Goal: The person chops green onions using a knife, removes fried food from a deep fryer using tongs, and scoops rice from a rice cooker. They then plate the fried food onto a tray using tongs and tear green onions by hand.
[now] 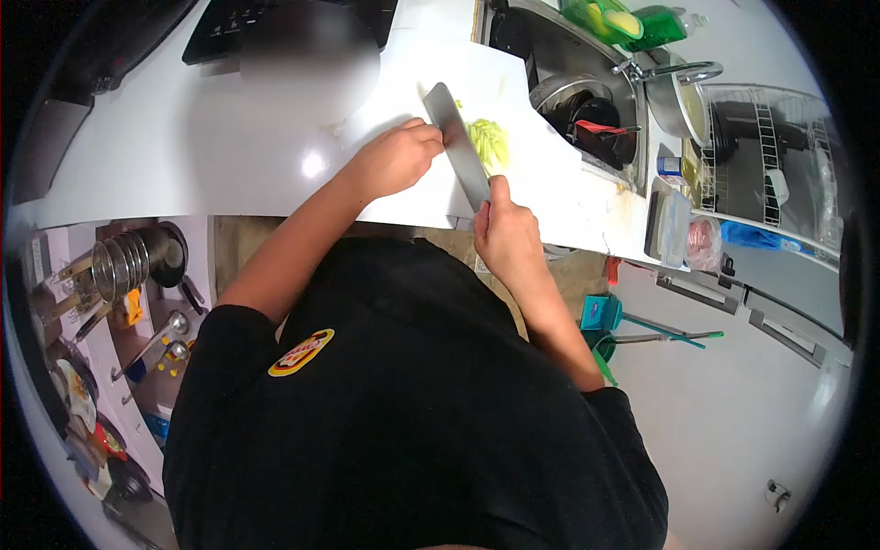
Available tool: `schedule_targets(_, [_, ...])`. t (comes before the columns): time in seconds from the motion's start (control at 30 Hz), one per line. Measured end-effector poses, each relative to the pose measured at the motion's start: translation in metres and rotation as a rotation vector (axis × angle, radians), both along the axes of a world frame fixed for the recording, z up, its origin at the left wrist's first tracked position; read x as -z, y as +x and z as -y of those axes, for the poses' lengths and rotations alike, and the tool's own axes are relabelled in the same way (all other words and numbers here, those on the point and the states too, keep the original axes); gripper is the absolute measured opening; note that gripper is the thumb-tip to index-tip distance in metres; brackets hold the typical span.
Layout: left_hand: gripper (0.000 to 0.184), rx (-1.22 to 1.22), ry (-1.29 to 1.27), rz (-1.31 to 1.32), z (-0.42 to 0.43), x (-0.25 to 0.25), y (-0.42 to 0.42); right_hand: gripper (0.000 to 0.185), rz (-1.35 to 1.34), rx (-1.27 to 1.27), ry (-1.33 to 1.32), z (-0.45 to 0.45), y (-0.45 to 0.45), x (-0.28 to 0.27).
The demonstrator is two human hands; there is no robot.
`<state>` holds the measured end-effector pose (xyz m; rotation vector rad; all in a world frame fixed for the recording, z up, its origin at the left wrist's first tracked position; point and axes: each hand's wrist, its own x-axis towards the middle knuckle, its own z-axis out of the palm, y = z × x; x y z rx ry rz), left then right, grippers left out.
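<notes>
My right hand (513,236) is wrapped round the handle of a broad-bladed kitchen knife (456,137), its blade pointing away from me and slanting left. Pale green chopped vegetable pieces (489,145) lie in a small heap along the blade's right side. On the blade's left, my left hand (401,158) has its fingers curled together close against the metal. Whatever those fingers hold, if anything, is hidden. Beneath the knife and pieces is a white board or sheet (511,99) on the white counter.
A sink (573,60) with a dark pan and a red-handled utensil lies right of the board, under a faucet (683,71). Beyond it stand a green bottle (655,27) and a wire dish rack (768,156). Hanging strainers (119,266) are at lower left. A blurred patch covers the upper counter.
</notes>
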<state>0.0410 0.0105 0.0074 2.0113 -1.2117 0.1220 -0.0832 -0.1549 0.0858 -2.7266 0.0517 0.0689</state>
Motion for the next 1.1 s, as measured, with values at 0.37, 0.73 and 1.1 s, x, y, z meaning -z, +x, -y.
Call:
schedule_targets(0.37, [0.020,-0.052,-0.020,-0.031,0.000,0.006,-0.002,0.022,-0.294,0.015,-0.061,0.022,-0.042,-0.023])
schedule_targets(0.73, [0.014,-0.118,-0.026,-0.196,-0.035,-0.018,-0.013,0.027,-0.239,0.030,-0.006,0.028,-0.038,-0.055])
schedule_targets(1.1, [0.012,-0.127,-0.090,-0.108,-0.030,0.004,-0.016,0.021,-0.260,-0.072,0.030,-0.010,-0.016,-0.022])
